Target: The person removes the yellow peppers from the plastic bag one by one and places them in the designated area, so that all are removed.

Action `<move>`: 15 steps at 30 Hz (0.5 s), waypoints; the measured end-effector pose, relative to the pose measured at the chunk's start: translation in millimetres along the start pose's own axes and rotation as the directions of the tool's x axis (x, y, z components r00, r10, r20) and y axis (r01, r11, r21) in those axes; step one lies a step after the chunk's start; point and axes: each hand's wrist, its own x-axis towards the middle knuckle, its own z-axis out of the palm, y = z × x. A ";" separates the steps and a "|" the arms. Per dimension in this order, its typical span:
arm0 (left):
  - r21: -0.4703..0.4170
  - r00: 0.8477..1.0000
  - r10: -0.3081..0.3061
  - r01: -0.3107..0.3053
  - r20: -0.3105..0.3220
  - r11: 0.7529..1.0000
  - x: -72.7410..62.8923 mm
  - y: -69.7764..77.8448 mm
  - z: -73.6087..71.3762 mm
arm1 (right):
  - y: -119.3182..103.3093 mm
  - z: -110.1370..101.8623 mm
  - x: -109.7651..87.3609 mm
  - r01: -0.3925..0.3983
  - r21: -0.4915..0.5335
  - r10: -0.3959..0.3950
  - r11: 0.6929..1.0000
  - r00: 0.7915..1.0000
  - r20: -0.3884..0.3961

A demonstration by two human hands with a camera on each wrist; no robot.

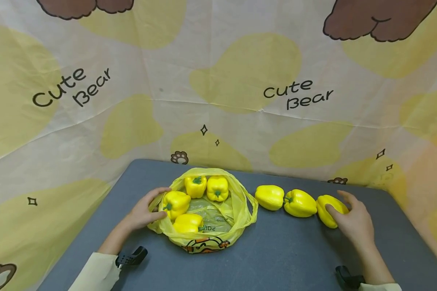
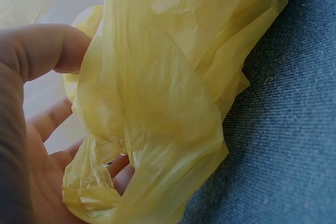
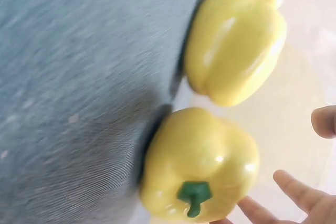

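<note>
A yellow plastic bag (image 1: pixel 245 216) stands wide open on the table, with several yellow bell peppers (image 1: pixel 176 205) inside. My left hand (image 1: pixel 145 212) grips the bag's left side, thumb bent over its edge. In the left wrist view, crumpled plastic (image 2: pixel 152 103) partly hides those fingers. To the right of the bag, three more bell peppers lie in a row: a left one (image 1: pixel 269 197), a middle one (image 1: pixel 300 203) and a right one (image 1: pixel 329 212). My right hand (image 1: pixel 357 222) is at the rightmost pepper, fingers spread. The right wrist view shows this pepper's green stem (image 3: pixel 194 196), with fingertips right at its side.
The grey-blue table (image 1: pixel 276 258) runs back to a patterned cloth (image 1: pixel 236 72) hanging behind and at the sides. A handle loop (image 1: pixel 253 204) of the bag sticks out toward the leftmost loose pepper. Dark straps (image 1: pixel 132 256) sit on both wrists.
</note>
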 end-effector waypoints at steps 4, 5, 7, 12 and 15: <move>-0.002 1.000 0.011 -0.011 -0.004 1.000 -0.8 -0.9 0.7 | -12.7 -1.1 -3.1 0.026 0.003 -0.026 1.000 1.000 0.004; -0.001 1.000 0.011 -0.011 -0.004 1.000 -1.1 -1.5 1.0 | -15.7 -1.5 -3.8 0.030 0.005 -0.030 1.000 1.000 0.009; -0.001 1.000 0.008 -0.008 -0.002 1.000 -1.7 -2.8 1.7 | -20.9 -2.0 -5.1 0.036 0.013 -0.036 0.999 0.999 0.019; -0.014 1.000 -0.006 0.006 -0.001 1.000 -1.6 -4.5 2.7 | -36.1 -2.4 -9.3 0.052 0.060 -0.054 0.997 0.998 0.034; -0.024 1.000 -0.007 0.007 -0.001 1.000 -0.5 -3.8 2.7 | -46.4 -1.0 -12.6 0.076 0.106 -0.079 0.991 0.997 0.025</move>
